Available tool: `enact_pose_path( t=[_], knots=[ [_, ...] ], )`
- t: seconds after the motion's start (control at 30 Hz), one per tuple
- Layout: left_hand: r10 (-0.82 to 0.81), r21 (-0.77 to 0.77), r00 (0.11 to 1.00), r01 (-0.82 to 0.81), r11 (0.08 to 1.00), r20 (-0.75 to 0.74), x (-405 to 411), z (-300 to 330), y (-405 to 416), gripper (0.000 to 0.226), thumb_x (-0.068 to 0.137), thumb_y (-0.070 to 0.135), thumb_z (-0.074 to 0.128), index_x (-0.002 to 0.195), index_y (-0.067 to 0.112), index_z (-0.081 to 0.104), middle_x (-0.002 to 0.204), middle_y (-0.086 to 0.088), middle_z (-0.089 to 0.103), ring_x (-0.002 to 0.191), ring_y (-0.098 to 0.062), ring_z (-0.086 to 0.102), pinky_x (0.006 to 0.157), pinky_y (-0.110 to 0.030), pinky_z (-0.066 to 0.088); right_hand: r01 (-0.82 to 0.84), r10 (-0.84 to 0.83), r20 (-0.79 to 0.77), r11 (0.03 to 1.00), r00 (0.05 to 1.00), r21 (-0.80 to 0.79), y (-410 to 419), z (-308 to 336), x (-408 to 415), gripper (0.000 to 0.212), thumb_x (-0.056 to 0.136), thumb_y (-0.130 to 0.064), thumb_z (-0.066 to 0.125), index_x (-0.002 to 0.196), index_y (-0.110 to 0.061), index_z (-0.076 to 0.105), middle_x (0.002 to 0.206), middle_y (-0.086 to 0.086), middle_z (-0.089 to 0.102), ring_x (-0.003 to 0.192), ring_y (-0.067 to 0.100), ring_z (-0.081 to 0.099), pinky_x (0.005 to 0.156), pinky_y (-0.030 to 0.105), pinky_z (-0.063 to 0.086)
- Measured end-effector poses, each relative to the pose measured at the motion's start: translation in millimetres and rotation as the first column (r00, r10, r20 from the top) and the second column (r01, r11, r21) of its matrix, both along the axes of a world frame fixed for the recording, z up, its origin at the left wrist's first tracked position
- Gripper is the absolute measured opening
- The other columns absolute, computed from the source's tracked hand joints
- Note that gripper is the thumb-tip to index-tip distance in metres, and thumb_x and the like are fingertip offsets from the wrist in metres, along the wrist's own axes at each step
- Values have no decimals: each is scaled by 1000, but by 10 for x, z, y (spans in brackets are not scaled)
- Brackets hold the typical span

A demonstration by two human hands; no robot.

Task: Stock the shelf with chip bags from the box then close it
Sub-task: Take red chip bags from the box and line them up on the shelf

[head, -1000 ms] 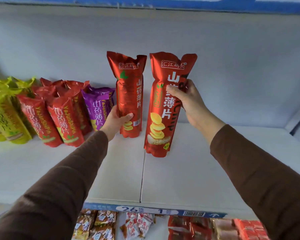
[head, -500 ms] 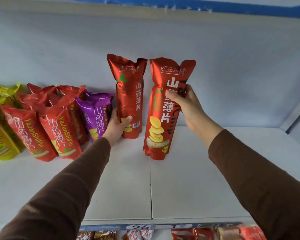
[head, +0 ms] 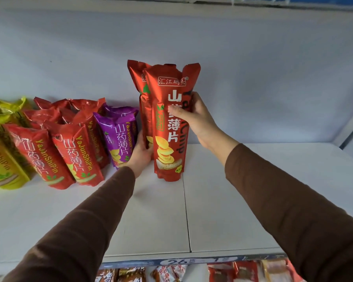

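Two tall red chip bags stand upright near the middle of the white shelf; the front red bag overlaps the rear red bag, which peeks out at its ten o'clock, close to the back wall. The right hand is wrapped around the front bag's upper half, thumb across the printed face and fingers curled behind its right edge; the left hand cups the rear bag low down, fingers closed round its lower left side. Just beside that hand, at nine o'clock, a purple bag leans back; further out lean shorter red bags and then yellow bags at the frame's left edge. From three o'clock of the held bags the shelf runs bare to the right-hand corner; the board is also bare toward six o'clock, down to the front lip with its blue price strip; a seam runs front to back just below the front bag's base.
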State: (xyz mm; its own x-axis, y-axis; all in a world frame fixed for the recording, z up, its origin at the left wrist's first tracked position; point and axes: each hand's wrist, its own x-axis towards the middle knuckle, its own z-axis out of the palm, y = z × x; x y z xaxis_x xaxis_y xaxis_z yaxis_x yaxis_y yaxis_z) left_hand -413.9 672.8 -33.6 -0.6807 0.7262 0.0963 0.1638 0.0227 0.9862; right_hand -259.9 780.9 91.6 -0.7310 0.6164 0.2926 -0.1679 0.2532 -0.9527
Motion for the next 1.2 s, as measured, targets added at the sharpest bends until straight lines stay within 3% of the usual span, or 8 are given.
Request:
enact_pose_path(
  t=[0.13,0.37,0.5,0.67,0.73,0.8,0.93,1.2],
  knots=[
    [-4,-46,998,7,999,57,27,-57,-192,62,104,44,47,158,45,16,155,8,38,140,-16,42,109,-39,45,-5,5,2,1000,1000,21,-74,-34,-98,58,85,-27,82,131,-16,49,126,1,69,112,15,70,102,44,55],
    [-16,-63,1000,18,998,27,111,-200,-635,62,103,56,36,159,32,26,162,4,30,147,-15,30,117,-34,32,-6,6,5,999,1000,53,-185,-75,-222,55,85,-27,82,129,-19,51,123,-4,70,107,9,71,93,32,58],
    [-33,-119,999,31,992,-15,119,-192,-834,65,100,62,37,157,32,30,159,5,35,146,-15,34,104,-25,35,9,-8,-15,998,1000,58,-235,-99,-289,57,84,-28,83,130,-18,51,124,-2,70,109,12,71,98,39,58],
    [-58,-173,991,36,984,-123,262,-34,-958,52,106,43,40,153,20,35,143,8,45,134,-10,43,89,-7,41,28,-27,-21,998,999,53,-303,-121,-352,60,84,-34,83,132,-19,50,125,-4,69,109,13,71,97,40,58],
    [-61,-195,979,22,981,-194,284,9,-1001,46,106,33,47,148,17,40,136,7,50,128,-12,48,98,-18,46,33,-32,-20,998,999,55,-329,-122,-361,59,85,-34,82,132,-19,50,125,-4,69,109,12,71,95,36,59],
    [-74,-269,945,-15,963,-318,259,21,-1060,47,102,34,55,145,18,44,137,4,53,128,-16,51,98,-28,46,38,-36,-25,998,999,54,-344,-126,-364,59,86,-33,82,132,-18,49,125,-4,69,109,12,70,94,35,59],
    [-158,-413,809,-113,904,-567,251,70,-1154,53,97,37,64,143,19,46,138,1,53,123,-16,51,94,-25,42,51,-50,-27,997,998,51,-368,-129,-365,56,87,-34,81,131,-19,50,125,-4,69,109,12,70,94,35,58],
    [-327,-559,595,-256,789,-735,280,180,-1241,66,94,53,61,149,23,40,149,1,49,135,-22,46,107,-38,46,70,-69,-27,997,997,38,-426,-133,-364,56,88,-34,79,133,-19,49,126,-3,68,109,12,70,94,36,59]
  ],
)
